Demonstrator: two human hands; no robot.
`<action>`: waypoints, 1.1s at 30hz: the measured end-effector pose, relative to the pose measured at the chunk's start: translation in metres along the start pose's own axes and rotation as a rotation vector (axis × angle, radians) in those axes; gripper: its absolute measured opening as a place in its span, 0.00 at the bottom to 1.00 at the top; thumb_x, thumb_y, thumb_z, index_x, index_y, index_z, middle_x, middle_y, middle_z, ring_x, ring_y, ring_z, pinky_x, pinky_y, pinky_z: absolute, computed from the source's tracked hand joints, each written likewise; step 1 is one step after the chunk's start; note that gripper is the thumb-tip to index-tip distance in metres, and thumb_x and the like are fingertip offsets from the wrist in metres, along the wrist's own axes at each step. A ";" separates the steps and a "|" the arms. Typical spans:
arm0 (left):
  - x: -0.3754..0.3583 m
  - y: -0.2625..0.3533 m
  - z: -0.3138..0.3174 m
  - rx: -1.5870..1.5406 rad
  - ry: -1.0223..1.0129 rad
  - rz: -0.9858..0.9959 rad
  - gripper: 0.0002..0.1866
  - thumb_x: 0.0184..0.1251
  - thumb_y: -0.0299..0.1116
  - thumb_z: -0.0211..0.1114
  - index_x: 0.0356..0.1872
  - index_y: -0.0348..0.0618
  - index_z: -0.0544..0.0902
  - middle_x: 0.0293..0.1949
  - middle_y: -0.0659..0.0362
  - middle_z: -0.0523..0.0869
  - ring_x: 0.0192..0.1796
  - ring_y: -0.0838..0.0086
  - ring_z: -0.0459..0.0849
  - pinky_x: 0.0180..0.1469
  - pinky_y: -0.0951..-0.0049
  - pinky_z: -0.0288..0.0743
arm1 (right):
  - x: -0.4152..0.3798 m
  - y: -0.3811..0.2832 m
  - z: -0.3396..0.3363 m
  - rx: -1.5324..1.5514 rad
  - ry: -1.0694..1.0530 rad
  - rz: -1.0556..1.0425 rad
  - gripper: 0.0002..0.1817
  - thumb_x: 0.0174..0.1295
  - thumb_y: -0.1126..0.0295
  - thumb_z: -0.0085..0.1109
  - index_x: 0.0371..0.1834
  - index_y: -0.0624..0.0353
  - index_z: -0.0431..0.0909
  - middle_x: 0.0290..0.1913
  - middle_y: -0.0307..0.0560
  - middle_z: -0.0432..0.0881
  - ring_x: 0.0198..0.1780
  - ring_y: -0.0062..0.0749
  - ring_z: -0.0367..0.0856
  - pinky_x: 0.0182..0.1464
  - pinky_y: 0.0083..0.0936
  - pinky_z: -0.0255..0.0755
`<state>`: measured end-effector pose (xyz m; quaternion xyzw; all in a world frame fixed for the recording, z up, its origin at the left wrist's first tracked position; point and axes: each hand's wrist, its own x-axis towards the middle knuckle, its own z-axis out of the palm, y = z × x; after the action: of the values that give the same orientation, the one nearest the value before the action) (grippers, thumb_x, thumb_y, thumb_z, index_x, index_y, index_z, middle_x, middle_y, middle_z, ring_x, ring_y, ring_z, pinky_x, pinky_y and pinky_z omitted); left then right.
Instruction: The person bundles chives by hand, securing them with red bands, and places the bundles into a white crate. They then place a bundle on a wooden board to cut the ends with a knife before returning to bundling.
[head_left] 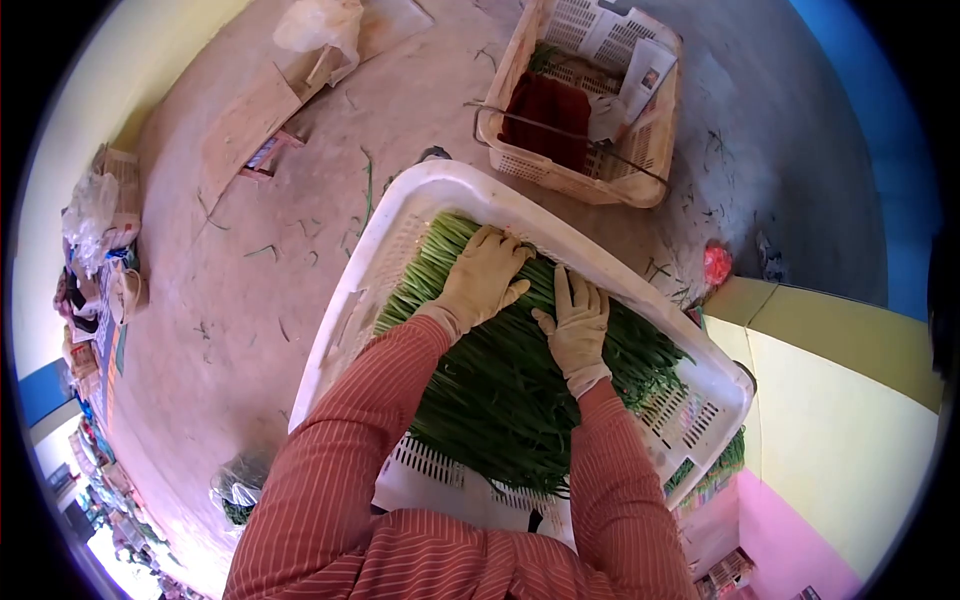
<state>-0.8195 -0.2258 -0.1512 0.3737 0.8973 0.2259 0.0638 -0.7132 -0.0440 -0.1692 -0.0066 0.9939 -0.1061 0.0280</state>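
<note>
A white plastic crate (340,310) with slotted walls stands tilted in front of me. In it lies a thick layer of long green stalks (490,400), which look like garlic chives, pale at one end and dark and leafy at the other. My left hand (480,278), in a cream glove, rests palm down on the stalks near the far wall, its fingers stretched out and slightly bent. Just to its right, my right hand (577,328), gloved too, lies on the greens with its fingers extended and thumb apart. What is under both palms is hidden.
A beige crate (640,185) with a dark red cloth (548,115) and papers stands beyond. Wooden boards (250,125) lie at the upper left, and scattered leaves litter the floor. A yellow-and-white block (830,370) is at the right. A red plastic bag (717,264) sits nearby.
</note>
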 end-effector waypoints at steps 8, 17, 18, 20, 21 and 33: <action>0.018 -0.002 0.031 0.184 -0.182 -0.211 0.21 0.64 0.46 0.64 0.53 0.46 0.83 0.48 0.55 0.84 0.56 0.61 0.80 0.64 0.60 0.68 | 0.018 0.014 0.021 0.030 0.001 -0.038 0.43 0.55 0.49 0.68 0.75 0.51 0.65 0.70 0.50 0.69 0.71 0.49 0.65 0.69 0.50 0.59; 0.007 0.015 0.024 0.160 -0.044 -0.027 0.22 0.63 0.41 0.65 0.55 0.40 0.79 0.55 0.50 0.79 0.60 0.53 0.74 0.68 0.55 0.64 | -0.035 0.013 -0.018 0.031 0.169 0.189 0.39 0.62 0.51 0.62 0.76 0.49 0.63 0.68 0.50 0.69 0.71 0.47 0.64 0.71 0.54 0.57; 0.006 0.025 0.019 0.156 0.007 0.039 0.23 0.62 0.40 0.65 0.55 0.37 0.77 0.57 0.48 0.77 0.62 0.51 0.72 0.69 0.54 0.63 | -0.042 0.021 -0.015 0.019 0.174 0.217 0.39 0.62 0.51 0.62 0.76 0.49 0.63 0.68 0.50 0.69 0.71 0.47 0.64 0.71 0.54 0.57; 0.010 0.044 0.020 0.027 -0.159 0.106 0.26 0.61 0.40 0.65 0.56 0.34 0.75 0.59 0.45 0.73 0.64 0.49 0.69 0.72 0.50 0.59 | -0.057 0.041 -0.003 0.067 0.167 0.233 0.37 0.61 0.52 0.63 0.74 0.47 0.66 0.69 0.49 0.69 0.69 0.48 0.65 0.70 0.55 0.58; 0.010 0.045 0.030 0.117 -0.119 0.119 0.27 0.61 0.40 0.65 0.57 0.34 0.74 0.59 0.45 0.74 0.65 0.49 0.69 0.72 0.50 0.57 | -0.058 0.046 0.013 0.142 0.173 0.253 0.36 0.62 0.52 0.62 0.74 0.46 0.66 0.69 0.48 0.69 0.68 0.48 0.66 0.70 0.55 0.58; -0.013 0.096 0.025 0.343 -0.073 0.149 0.31 0.64 0.39 0.64 0.66 0.35 0.71 0.63 0.42 0.75 0.66 0.47 0.70 0.72 0.56 0.61 | -0.097 -0.022 -0.112 0.430 0.310 0.248 0.25 0.55 0.57 0.59 0.54 0.58 0.75 0.52 0.59 0.76 0.58 0.52 0.71 0.58 0.49 0.64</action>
<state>-0.7419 -0.1666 -0.1305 0.4526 0.8896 0.0602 0.0147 -0.6225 -0.0404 -0.0495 0.1371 0.9343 -0.3099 -0.1105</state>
